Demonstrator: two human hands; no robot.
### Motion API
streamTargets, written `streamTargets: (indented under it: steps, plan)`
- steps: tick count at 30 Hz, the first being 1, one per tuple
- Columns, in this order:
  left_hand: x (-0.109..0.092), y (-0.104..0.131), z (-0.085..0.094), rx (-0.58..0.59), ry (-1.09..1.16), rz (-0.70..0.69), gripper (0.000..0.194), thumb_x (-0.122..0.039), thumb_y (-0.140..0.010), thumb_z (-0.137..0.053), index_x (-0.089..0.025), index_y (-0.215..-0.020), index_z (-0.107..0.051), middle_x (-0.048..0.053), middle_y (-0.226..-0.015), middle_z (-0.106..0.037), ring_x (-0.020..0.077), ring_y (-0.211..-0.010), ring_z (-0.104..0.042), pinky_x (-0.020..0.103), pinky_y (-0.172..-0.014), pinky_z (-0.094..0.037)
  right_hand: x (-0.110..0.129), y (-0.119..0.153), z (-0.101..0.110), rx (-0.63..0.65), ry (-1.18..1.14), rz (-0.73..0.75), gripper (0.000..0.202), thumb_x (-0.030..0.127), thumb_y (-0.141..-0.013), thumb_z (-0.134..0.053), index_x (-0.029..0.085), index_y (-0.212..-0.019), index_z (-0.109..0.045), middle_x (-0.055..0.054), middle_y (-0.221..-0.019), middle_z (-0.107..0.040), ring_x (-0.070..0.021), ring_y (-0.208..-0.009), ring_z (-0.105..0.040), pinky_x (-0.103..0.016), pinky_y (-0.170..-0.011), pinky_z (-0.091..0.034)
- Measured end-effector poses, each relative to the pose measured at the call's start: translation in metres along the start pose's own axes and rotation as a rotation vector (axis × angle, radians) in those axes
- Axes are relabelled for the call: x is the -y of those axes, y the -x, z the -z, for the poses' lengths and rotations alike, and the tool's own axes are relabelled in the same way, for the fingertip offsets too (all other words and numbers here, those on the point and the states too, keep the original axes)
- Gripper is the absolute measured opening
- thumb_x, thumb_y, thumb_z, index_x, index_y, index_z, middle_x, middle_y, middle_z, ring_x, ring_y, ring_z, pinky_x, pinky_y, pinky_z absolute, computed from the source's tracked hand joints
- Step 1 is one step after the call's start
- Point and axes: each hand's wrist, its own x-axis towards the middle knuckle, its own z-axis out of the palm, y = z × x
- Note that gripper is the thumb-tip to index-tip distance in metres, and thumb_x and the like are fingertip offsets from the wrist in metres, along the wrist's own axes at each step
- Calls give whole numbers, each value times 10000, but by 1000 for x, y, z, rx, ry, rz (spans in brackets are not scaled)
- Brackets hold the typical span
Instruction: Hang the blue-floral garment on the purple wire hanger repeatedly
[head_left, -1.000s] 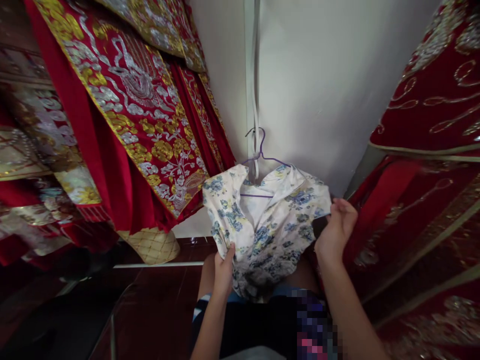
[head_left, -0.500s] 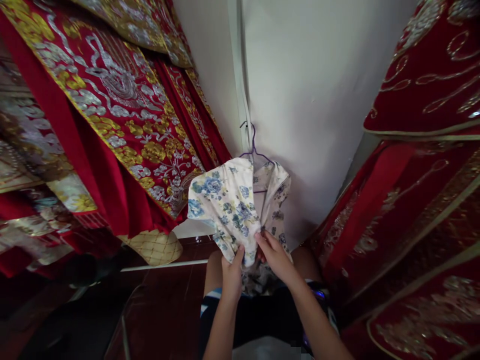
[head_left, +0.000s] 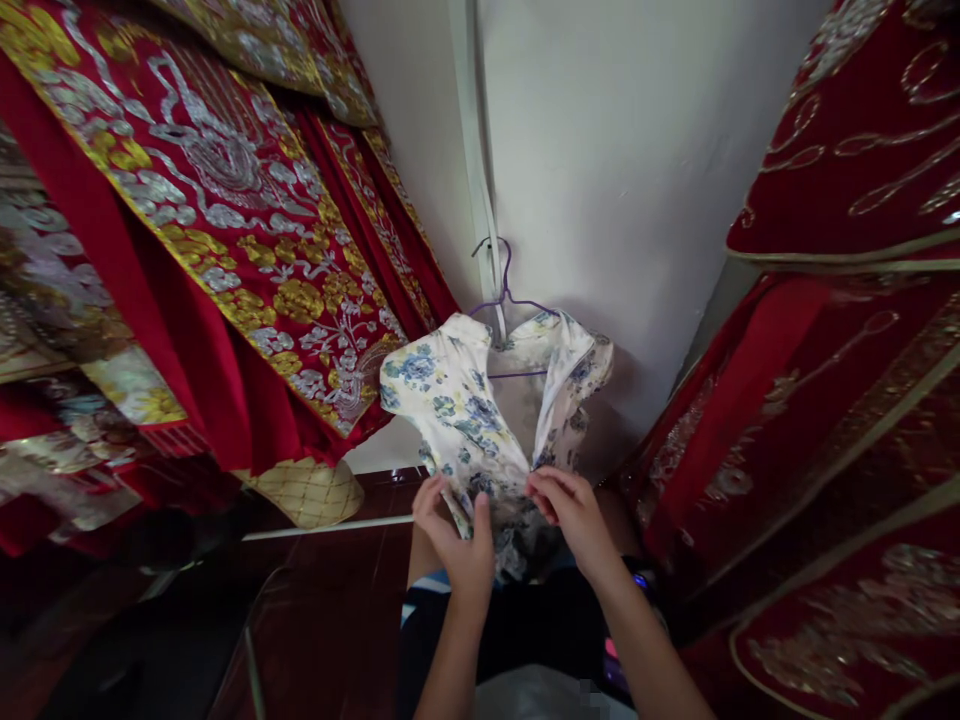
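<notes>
A short-sleeved white dress [head_left: 480, 415] with blue flowers hangs on a thin purple hanger [head_left: 508, 285], its front parted in a deep V below the collar. Thumb and fingers of my right hand [head_left: 574, 515] pinch the dress at the bottom of that opening. My left hand [head_left: 457, 540] is at the dress's left side, thumb and fingers apart, the fingertips next to the side edge. Dark, bunched cloth of the lower dress lies between my hands, over my lap. Where the dress ends is hidden.
Red costumes with gold and silver embroidery [head_left: 247, 230] hang close at the left. More red embroidered cloth [head_left: 840, 150] hangs at the right. Behind the hanger stands a pale wall [head_left: 622, 150] with a white strip [head_left: 472, 130]. A phone [head_left: 616, 665] lies by my right thigh.
The dress's front has spread wider, its right side shifting right. My left hand has let go of the cloth and opened, moving slightly left. My right hand has moved a little right, still pinching.
</notes>
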Motion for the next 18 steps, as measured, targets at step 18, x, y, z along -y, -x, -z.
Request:
streamTargets:
  steps: [18]
  plan:
    - [-17, -26, -16, 898, -172, 180, 77, -125, -765, -577, -193, -729, -585, 6, -700, -649, 168, -684, -615, 258, -637, -397, 103, -102, -10, 40, -99, 88, 195, 291, -702, -647, 137, -582, -641, 63, -387, -402, -43, -339, -268, -217, -372, -143]
